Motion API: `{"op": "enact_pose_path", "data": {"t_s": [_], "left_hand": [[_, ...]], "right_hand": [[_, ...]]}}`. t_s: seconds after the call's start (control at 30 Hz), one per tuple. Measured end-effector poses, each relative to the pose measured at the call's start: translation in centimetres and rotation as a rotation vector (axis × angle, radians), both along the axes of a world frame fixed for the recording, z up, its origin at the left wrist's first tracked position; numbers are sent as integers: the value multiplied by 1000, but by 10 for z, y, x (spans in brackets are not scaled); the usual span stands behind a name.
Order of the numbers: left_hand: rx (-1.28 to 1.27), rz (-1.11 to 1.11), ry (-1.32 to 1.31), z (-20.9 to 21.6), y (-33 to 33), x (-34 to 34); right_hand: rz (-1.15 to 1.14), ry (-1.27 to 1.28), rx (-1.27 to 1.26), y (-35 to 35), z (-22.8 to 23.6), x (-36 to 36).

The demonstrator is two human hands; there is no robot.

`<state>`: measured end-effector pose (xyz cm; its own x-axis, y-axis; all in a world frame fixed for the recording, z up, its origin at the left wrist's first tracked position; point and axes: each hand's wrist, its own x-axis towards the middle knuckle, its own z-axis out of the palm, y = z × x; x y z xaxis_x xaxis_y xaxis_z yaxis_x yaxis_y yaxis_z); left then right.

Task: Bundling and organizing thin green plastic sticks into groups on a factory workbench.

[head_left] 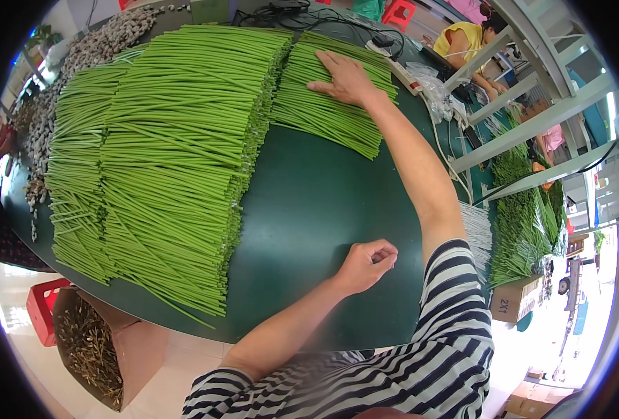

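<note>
My right hand rests flat with its fingers spread on a smaller stack of thin green stems at the far middle of the table. My left hand is held over the bare dark green tabletop near the front edge. Its fingers are curled in, and nothing shows in them. To the left lies a large, thick heap of green stems, laid side by side with their cut ends facing right. A second row of stems lies against it, farther left.
Grey fuzzy buds are heaped at the far left. Cables and a power strip run along the back right, beside a metal frame. A carton of dried stalks stands on the floor. Another person sits at the far right.
</note>
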<state>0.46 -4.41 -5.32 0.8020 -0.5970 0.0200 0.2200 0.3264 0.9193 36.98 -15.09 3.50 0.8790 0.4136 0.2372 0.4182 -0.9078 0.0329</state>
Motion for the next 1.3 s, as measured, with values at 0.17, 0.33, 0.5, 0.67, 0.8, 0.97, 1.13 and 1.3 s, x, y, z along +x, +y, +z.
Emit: {"op": "enact_pose_path", "data": {"t_s": [0.17,0.33,0.5,0.67,0.8,0.97,1.13,1.3], "left_hand": [[17,-12,-3,4,-2,0],[18,-18,14,6,1,-2],[32,-47,53,6,3,-2],[-34,-14,93,-1,2,-4],[-26,-49,25,0,-4,-3],[-45,12,-45,-8,9,9],[-59,-1,-27,0,3,9],[-66,-18,-97,-4,0,11]], "right_hand": [[-16,63,26,-12,3,9],[-62,56,-126,-8,3,5],[-19,-35,11,-5,1,-15],[188,-318,281,29,-17,-89],[303,-155,445,37,-31,-193],[199,66,524,4,-13,-305],[-252,-207,872,-54,19,-473],[-1175,-773,1217,-64,-57,-666]]}}
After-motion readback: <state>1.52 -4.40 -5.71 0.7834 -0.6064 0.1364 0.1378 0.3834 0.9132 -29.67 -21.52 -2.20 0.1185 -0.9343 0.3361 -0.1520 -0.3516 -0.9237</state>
